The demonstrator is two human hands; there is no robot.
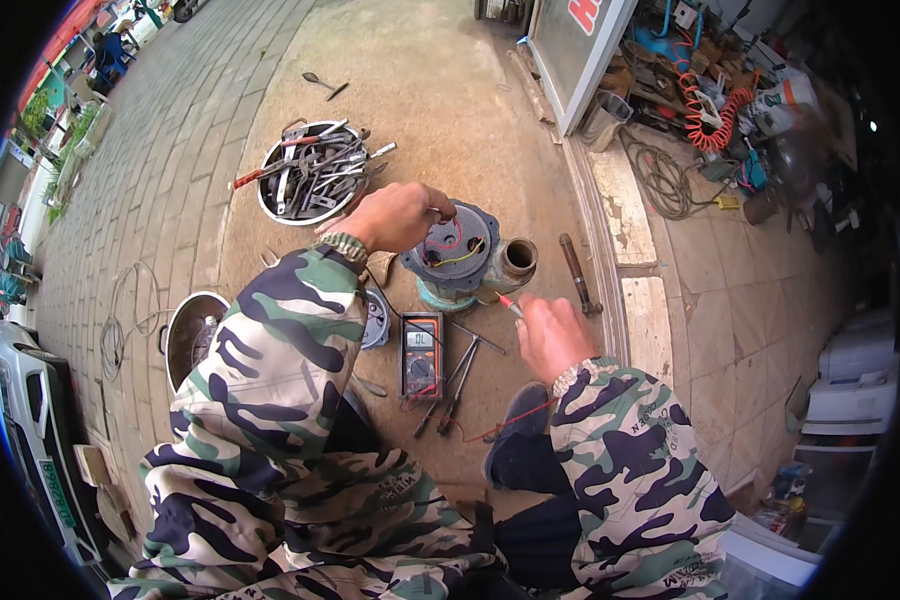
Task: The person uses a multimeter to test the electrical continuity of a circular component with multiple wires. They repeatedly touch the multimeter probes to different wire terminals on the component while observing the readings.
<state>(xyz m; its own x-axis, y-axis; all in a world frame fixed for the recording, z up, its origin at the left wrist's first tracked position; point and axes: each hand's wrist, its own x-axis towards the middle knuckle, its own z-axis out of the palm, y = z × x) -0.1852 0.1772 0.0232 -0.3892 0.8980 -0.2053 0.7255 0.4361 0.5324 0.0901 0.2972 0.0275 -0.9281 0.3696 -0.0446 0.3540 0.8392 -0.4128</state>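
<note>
A round grey pump motor [452,245] with a bluish lower part stands upright on the ground, its top uncovered. Thin red and yellow-green wires [460,257] come out of it. My left hand [398,216] is over its left edge, fingertips pinched on a thin wire; whether a probe is also in that hand is hidden. My right hand [555,338] is closed around a red test probe [510,304], its tip near the pump's rusty pipe outlet [519,256]. An orange-and-black multimeter [422,355] lies in front of the pump, its display on, with leads running off it.
A bucket of hand tools [313,172] stands at the upper left, another metal pot [192,335] below it. A hammer [577,272] lies to the right of the pump. Pliers-like tools [457,385] lie beside the meter. A door track [610,250] runs along the right.
</note>
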